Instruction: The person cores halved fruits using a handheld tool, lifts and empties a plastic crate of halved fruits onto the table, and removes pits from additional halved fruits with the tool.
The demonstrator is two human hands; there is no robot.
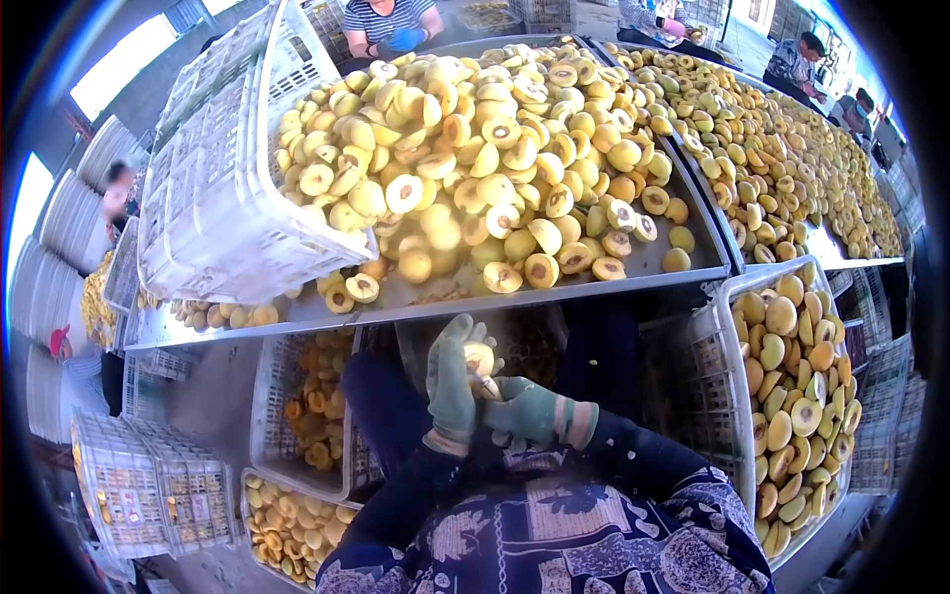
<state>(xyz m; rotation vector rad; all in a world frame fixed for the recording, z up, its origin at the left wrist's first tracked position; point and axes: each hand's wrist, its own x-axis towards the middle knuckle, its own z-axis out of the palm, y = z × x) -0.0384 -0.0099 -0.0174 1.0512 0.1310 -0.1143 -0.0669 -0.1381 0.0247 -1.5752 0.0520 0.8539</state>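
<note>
My gloved left hand (451, 381) is raised above my lap, its fingers curled round a pale yellow stone-fruit half (479, 358). Close against it, my gloved right hand (534, 408) is closed on a small slim tool (487, 387) whose tip meets the fruit; its exact kind is too small to make out. Both gloves are grey-green, the right one with pink bands at the cuff. Just beyond my hands, a big heap of halved yellow stone fruit (495, 148) covers the metal table (435, 307), several halves showing brown stones or hollows.
A white plastic crate (237, 208) lies tipped on the table at left. Fruit-filled crates stand at my right (737, 396), by my left leg (297, 465) and lower left (247, 495). A second fruit-covered table (841, 259) extends right. Several people work across the tables.
</note>
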